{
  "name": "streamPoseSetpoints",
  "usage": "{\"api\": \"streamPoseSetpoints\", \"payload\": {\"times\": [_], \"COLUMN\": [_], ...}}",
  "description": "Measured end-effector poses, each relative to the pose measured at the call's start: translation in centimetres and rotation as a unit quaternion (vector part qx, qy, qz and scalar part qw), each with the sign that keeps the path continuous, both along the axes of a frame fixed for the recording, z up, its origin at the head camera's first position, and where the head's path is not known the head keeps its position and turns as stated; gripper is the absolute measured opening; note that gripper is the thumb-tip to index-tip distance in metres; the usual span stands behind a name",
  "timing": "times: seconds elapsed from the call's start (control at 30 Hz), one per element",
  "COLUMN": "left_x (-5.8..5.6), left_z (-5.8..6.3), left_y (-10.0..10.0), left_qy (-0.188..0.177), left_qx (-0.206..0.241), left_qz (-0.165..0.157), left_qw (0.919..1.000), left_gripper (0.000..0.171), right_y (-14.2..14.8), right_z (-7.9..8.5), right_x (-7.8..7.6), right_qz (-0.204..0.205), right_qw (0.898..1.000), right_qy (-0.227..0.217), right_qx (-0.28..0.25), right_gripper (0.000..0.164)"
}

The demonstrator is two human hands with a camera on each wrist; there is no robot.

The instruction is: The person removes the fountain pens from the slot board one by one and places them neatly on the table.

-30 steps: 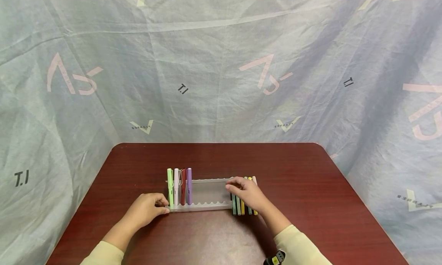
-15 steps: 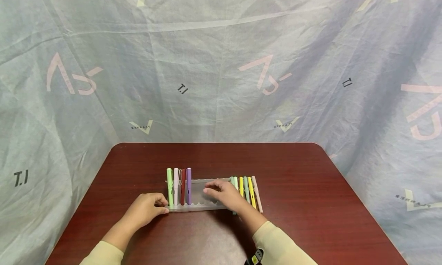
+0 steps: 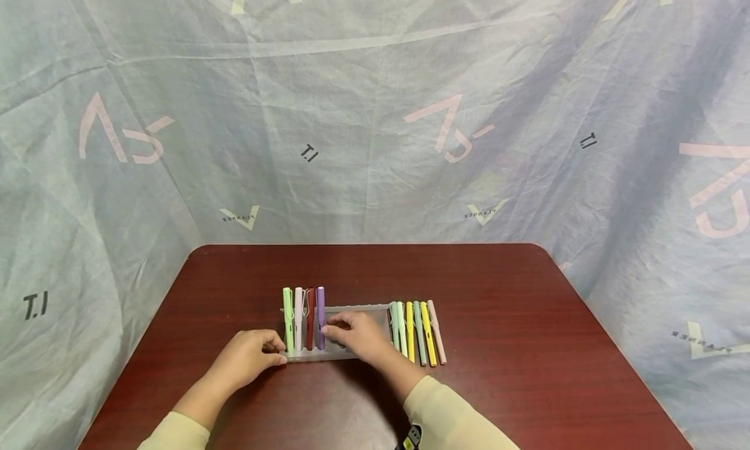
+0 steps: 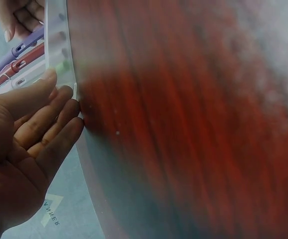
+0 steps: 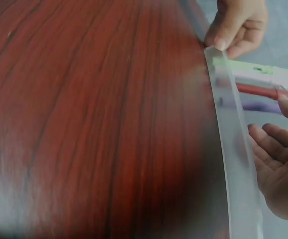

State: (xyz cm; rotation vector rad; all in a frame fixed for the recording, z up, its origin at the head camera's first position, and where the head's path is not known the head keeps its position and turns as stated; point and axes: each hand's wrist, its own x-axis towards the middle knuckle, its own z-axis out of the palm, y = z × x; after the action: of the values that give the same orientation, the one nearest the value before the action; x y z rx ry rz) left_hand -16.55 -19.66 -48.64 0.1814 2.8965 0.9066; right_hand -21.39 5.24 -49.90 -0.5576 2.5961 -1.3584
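A clear pen tray with notched rails lies on the table, and the left hand pinches its near left corner between thumb and fingers. Side by side at its left end rest a light green pen, a pale pink pen, a red pen and a purple pen. Over the tray's middle, the right hand has its thumb beside the purple pen; whether it touches cannot be told. In the right wrist view the right hand's fingers are loosely bent, nothing held.
Several pens in pale green, yellow, grey-green and pink lie in a row at the tray's right end, including a yellow pen. The dark red wooden table extends around the tray. A printed grey cloth hangs behind and at the sides.
The right hand has moved left from the right-hand row of pens, across the tray, to the purple pen. That row is now uncovered. The left hand stays at the tray's corner.
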Motion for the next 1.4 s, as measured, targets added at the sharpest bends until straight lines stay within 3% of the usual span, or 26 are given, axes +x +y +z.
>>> {"api": "streamPoseSetpoints", "payload": {"times": [0.3,0.83,1.1,1.4], "left_x": [-0.1,-0.2,-0.2,-0.1], "left_z": [0.0,-0.3,-0.3,-0.2], "left_y": [-0.1,-0.2,-0.2,-0.2], "left_qy": [0.006,0.009,0.013,0.007], "left_qx": [0.001,0.002,0.002,0.001], "left_qz": [-0.004,-0.004,-0.003,-0.003], "left_qw": [1.0000,0.9999,0.9999,1.0000], "left_gripper": [0.013,0.014,0.014,0.013], "right_y": [-1.3,-1.9,-1.4,-0.3], "right_z": [-0.1,0.4,1.5,1.9], "right_x": [0.0,0.3,0.3,0.4], "right_qz": [-0.017,-0.034,-0.031,-0.016], "right_qw": [1.000,0.997,0.994,0.982], "right_qy": [-0.004,-0.041,-0.014,-0.083], "right_qx": [-0.001,-0.063,-0.100,-0.170], "right_gripper": [0.031,0.019,0.015,0.019]}}
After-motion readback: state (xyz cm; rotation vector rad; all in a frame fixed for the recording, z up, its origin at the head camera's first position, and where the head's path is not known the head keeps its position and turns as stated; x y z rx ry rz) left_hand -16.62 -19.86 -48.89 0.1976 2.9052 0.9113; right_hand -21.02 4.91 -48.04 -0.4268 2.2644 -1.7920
